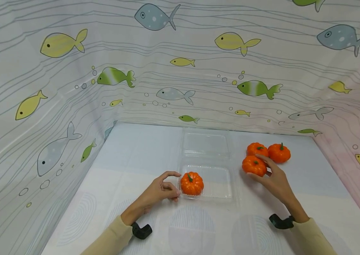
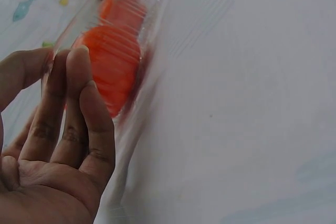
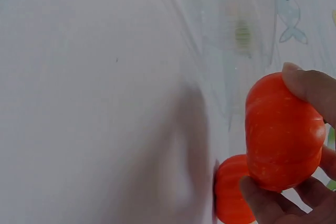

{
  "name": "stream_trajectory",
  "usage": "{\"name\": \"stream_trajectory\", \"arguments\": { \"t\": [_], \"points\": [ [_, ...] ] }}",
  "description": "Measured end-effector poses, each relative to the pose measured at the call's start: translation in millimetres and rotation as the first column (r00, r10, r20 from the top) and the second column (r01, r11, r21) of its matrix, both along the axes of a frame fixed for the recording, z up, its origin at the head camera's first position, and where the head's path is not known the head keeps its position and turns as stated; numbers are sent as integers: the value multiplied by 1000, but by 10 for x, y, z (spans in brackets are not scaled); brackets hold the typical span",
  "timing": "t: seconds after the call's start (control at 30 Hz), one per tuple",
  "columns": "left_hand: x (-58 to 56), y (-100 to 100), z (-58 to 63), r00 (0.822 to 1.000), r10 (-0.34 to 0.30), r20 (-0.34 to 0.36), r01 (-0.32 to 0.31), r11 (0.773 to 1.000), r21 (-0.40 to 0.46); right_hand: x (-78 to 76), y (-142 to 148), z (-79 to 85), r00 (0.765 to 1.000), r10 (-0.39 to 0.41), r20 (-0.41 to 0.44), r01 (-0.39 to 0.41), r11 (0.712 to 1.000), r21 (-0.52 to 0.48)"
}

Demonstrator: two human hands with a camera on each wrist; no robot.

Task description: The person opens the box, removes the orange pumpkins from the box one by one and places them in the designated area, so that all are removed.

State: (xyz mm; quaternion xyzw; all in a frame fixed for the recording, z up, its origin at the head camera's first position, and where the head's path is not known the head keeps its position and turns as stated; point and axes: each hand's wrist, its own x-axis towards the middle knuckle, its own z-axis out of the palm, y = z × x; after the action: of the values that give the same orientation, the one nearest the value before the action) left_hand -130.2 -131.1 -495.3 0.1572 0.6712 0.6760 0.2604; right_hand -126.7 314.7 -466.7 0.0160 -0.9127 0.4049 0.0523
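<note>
My left hand [image 1: 160,188] pinches the left rim of a clear plastic clamshell box [image 1: 218,182], whose lid [image 1: 205,141] lies folded back behind it. Inside the box, at its left end, sits one small orange pumpkin [image 1: 192,184] with a green stem; in the left wrist view this pumpkin [image 2: 113,69] shows through the clear wall. To the right of the box, my right hand [image 1: 275,179] grips a second pumpkin [image 1: 253,165] between thumb and fingers. From the right wrist, the held pumpkin [image 3: 283,132] appears above the table surface.
Two more pumpkins, one [image 1: 256,148] just behind the held one and another [image 1: 279,153] to its right, stand on the white table [image 1: 135,148]. A fish-print curtain [image 1: 154,53] encloses the table at the back and sides.
</note>
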Motion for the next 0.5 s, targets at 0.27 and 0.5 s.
{"name": "stream_trajectory", "arguments": {
  "t": [0.27, 0.5],
  "points": [
    [0, 5, 5, 1000, -2, 2, 2, 1000, 0, -31, 154, -136, 999, -27, 28, 26, 999, 25],
    [-2, 10, 7, 1000, -2, 3, 2, 1000, -2, -32, 256, -188, 995, -61, 77, 58, 998, 37]
  ]
}}
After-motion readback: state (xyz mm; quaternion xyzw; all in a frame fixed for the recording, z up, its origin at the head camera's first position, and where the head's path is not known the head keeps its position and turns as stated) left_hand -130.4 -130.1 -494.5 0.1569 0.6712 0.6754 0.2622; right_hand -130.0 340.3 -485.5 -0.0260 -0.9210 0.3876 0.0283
